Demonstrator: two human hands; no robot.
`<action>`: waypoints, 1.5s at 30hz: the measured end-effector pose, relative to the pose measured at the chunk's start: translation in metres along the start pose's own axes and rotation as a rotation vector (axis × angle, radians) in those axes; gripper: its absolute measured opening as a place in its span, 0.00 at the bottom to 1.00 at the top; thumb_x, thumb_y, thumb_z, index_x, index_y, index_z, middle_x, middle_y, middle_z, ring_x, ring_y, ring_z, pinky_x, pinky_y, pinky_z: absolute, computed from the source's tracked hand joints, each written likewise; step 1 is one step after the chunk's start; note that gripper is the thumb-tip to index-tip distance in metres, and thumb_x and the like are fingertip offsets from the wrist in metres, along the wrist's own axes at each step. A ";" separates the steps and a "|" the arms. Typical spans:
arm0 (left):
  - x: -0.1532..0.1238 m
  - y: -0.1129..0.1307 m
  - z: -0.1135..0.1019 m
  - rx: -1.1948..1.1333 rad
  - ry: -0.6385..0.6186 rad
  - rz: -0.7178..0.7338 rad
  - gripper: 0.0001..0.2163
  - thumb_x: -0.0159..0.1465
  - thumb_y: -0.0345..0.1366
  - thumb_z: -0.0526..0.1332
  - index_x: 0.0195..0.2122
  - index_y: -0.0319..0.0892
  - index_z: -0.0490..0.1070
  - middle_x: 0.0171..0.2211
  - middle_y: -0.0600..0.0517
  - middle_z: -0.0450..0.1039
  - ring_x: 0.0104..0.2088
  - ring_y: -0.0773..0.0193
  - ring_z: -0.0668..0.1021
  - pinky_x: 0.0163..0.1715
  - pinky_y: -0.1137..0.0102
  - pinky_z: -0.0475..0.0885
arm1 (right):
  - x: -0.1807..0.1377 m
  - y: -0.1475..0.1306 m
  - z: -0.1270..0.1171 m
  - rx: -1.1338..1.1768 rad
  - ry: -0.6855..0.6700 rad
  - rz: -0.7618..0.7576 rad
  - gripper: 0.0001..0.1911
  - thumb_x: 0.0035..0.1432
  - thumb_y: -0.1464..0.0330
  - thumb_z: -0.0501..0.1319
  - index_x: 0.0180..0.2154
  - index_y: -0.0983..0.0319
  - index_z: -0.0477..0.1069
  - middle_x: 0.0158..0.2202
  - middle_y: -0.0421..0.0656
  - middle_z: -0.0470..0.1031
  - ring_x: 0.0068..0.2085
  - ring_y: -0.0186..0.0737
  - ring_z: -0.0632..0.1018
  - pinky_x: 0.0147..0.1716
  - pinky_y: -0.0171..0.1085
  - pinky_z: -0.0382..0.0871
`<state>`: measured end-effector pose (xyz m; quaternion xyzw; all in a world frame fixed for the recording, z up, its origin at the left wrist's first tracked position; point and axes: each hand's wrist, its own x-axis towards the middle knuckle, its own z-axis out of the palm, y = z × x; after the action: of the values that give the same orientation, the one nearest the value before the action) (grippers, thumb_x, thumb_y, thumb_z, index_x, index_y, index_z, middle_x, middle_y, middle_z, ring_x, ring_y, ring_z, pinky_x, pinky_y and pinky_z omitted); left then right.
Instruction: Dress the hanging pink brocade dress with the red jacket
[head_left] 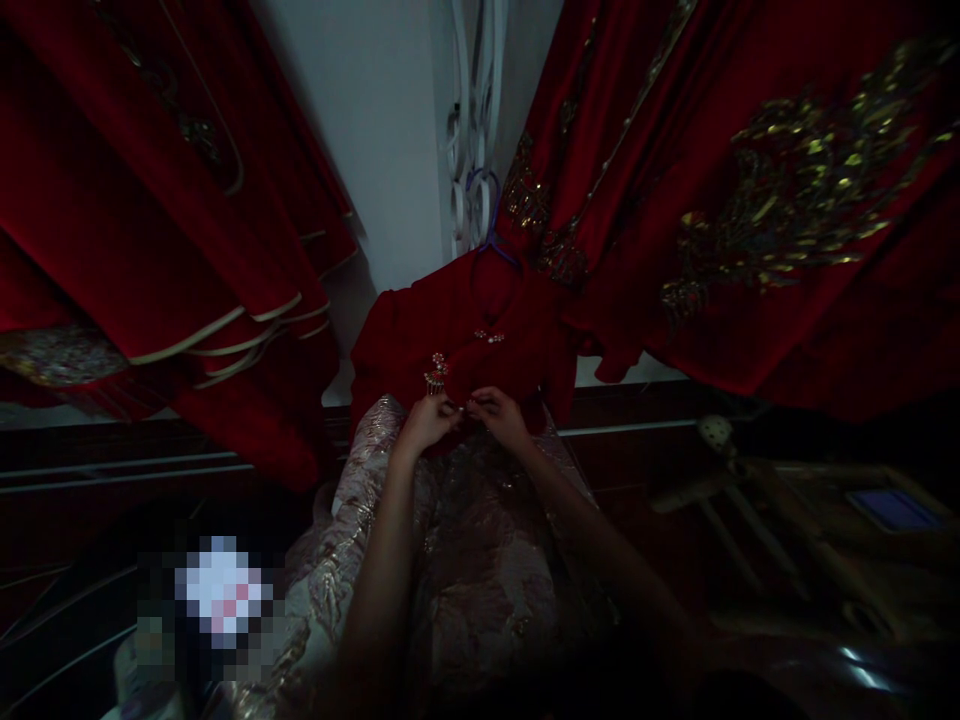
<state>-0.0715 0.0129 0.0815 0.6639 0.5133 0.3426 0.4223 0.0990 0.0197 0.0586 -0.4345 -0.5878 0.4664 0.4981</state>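
Bare left hand (427, 425) and right hand (499, 415), slim forearms (382, 560) uncovered, unsleeved

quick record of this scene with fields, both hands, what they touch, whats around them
left hand: fingertips on the red jacket, just below the tassel ornament
right hand: on the jacket front, beside the left hand
grip: too dim to tell
jacket: on a hanger, pearl fastening at the chest
below: pale brocade fabric under both forearms
around: red robes hanging left, more at right with gold embroidery; white wall behind
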 end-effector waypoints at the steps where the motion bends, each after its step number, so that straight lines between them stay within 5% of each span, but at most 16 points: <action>1: 0.000 0.000 0.001 -0.007 -0.013 -0.012 0.09 0.54 0.39 0.63 0.33 0.39 0.72 0.24 0.50 0.77 0.22 0.66 0.78 0.22 0.75 0.70 | 0.001 0.001 0.001 0.034 -0.003 0.013 0.16 0.48 0.58 0.63 0.36 0.61 0.68 0.34 0.41 0.74 0.33 0.35 0.78 0.36 0.38 0.77; 13: 0.001 0.005 0.004 -0.145 0.051 -0.028 0.09 0.54 0.36 0.62 0.34 0.38 0.72 0.25 0.49 0.77 0.21 0.64 0.78 0.21 0.72 0.72 | -0.001 -0.013 -0.009 0.173 -0.026 0.114 0.20 0.43 0.58 0.67 0.37 0.61 0.69 0.31 0.40 0.75 0.30 0.33 0.77 0.30 0.36 0.76; 19: 0.006 -0.005 0.005 -0.019 0.126 0.010 0.08 0.50 0.36 0.63 0.28 0.37 0.73 0.28 0.49 0.78 0.28 0.65 0.78 0.26 0.75 0.70 | 0.001 -0.009 -0.005 0.109 -0.034 0.086 0.18 0.45 0.58 0.65 0.37 0.61 0.70 0.32 0.41 0.75 0.32 0.34 0.77 0.30 0.36 0.76; 24: 0.006 -0.005 0.008 -0.047 0.051 0.034 0.13 0.49 0.43 0.65 0.25 0.35 0.72 0.26 0.50 0.77 0.28 0.65 0.77 0.27 0.75 0.68 | -0.001 -0.010 -0.005 -0.116 0.020 -0.069 0.14 0.50 0.61 0.63 0.37 0.62 0.72 0.34 0.43 0.77 0.34 0.35 0.78 0.33 0.34 0.75; 30: 0.007 -0.001 0.009 0.062 0.143 0.051 0.14 0.51 0.44 0.62 0.21 0.36 0.70 0.21 0.52 0.73 0.24 0.68 0.73 0.22 0.77 0.63 | -0.005 -0.014 -0.004 -0.272 0.077 -0.181 0.10 0.52 0.64 0.62 0.37 0.60 0.73 0.34 0.42 0.78 0.35 0.36 0.79 0.38 0.35 0.74; 45: 0.010 -0.006 0.013 -0.006 0.130 0.106 0.10 0.56 0.36 0.58 0.32 0.38 0.77 0.30 0.48 0.79 0.30 0.64 0.78 0.29 0.74 0.70 | 0.000 -0.012 0.001 -0.238 0.167 -0.195 0.11 0.54 0.63 0.60 0.39 0.59 0.74 0.36 0.42 0.79 0.37 0.37 0.80 0.38 0.35 0.75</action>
<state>-0.0599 0.0207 0.0711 0.6652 0.5028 0.4084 0.3715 0.0977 0.0169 0.0703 -0.4687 -0.6346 0.3054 0.5333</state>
